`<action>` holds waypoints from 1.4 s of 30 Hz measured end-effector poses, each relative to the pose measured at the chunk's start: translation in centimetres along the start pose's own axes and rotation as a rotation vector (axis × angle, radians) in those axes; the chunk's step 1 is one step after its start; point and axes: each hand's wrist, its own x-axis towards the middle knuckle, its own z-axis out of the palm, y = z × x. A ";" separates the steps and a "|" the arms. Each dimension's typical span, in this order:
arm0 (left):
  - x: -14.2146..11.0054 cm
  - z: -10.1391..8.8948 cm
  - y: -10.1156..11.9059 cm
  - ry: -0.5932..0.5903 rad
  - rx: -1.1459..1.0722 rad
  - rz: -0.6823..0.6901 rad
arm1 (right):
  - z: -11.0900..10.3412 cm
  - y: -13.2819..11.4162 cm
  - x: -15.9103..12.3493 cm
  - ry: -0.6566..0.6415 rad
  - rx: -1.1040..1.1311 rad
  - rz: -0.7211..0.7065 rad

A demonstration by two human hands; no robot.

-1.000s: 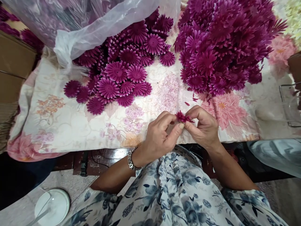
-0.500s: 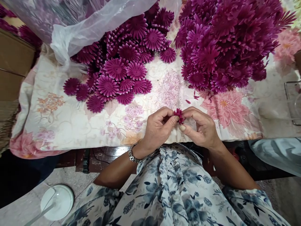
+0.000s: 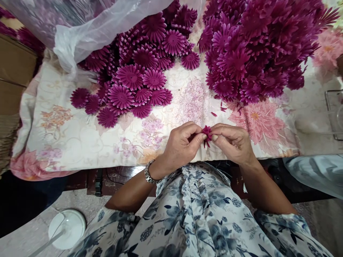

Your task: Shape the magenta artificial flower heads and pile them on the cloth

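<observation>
A small magenta fabric flower piece [image 3: 206, 134] is pinched between the fingertips of both hands at the near edge of the table. My left hand [image 3: 180, 146], with a metal watch on its wrist, closes on it from the left. My right hand [image 3: 233, 142] closes on it from the right. Flat magenta petal discs [image 3: 134, 82] lie spread on the floral cloth [image 3: 80, 139] to the upper left. A tall heap of assembled magenta flowers [image 3: 257, 43] rises at the upper right.
A clear plastic bag [image 3: 88, 25] holding more petals lies at the top left. A clear tray [image 3: 334, 114] sits at the right edge. A white round lid [image 3: 66, 228] rests on the floor at lower left. Cardboard boxes [image 3: 13, 75] stand at the left. Another person's pale sleeve [image 3: 316, 175] shows at right.
Both hands have kept turning and pressing the small flower piece between the fingertips; it has shifted slightly and now shows less. The view has drifted a little.
</observation>
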 end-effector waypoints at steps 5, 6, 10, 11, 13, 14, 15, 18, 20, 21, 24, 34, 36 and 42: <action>0.4 -0.3 -0.2 -0.099 -0.184 -0.122 | -0.2 1.0 -0.2 0.028 0.159 0.034; 0.4 -0.3 -0.2 -0.110 -0.227 -0.155 | -0.2 1.0 -0.2 0.030 0.165 0.040; 0.4 -0.4 0.0 -0.125 -0.372 -0.268 | 0.2 0.5 -0.2 0.087 0.016 0.073; 0.4 -0.4 0.1 -0.132 -0.413 -0.283 | 0.3 0.2 -0.2 0.113 -0.037 0.072; 0.3 -0.4 0.3 -0.147 -0.488 -0.300 | 0.6 -0.4 -0.1 0.153 -0.135 0.047; 0.3 -0.4 0.4 -0.148 -0.513 -0.306 | 0.7 -0.6 -0.1 0.167 -0.178 0.026; 0.3 -0.4 0.4 -0.141 -0.529 -0.310 | 0.8 -0.8 0.0 0.176 -0.219 0.005; 0.2 -0.2 0.1 -0.098 -0.558 -0.329 | 0.9 -1.1 0.0 0.183 -0.284 -0.021; 0.1 0.1 -0.3 -0.056 -0.598 -0.344 | 1.0 -1.1 0.0 0.178 -0.277 -0.006; 0.0 0.1 -0.5 -0.034 -0.618 -0.350 | 1.0 -1.1 0.0 0.179 -0.269 -0.001; -0.1 0.3 -0.9 0.026 -0.635 -0.357 | 0.9 -0.8 -0.1 0.221 -0.242 -0.009; -0.8 0.3 -0.9 0.094 -0.727 -0.257 | 1.2 0.1 -0.3 0.393 -0.130 -0.058; -1.0 0.3 -1.0 0.091 -0.724 -0.223 | 1.4 0.2 -0.3 0.416 -0.100 -0.058; -1.1 0.3 -1.0 0.049 -0.641 -0.143 | 1.4 0.2 0.0 0.308 0.010 -0.025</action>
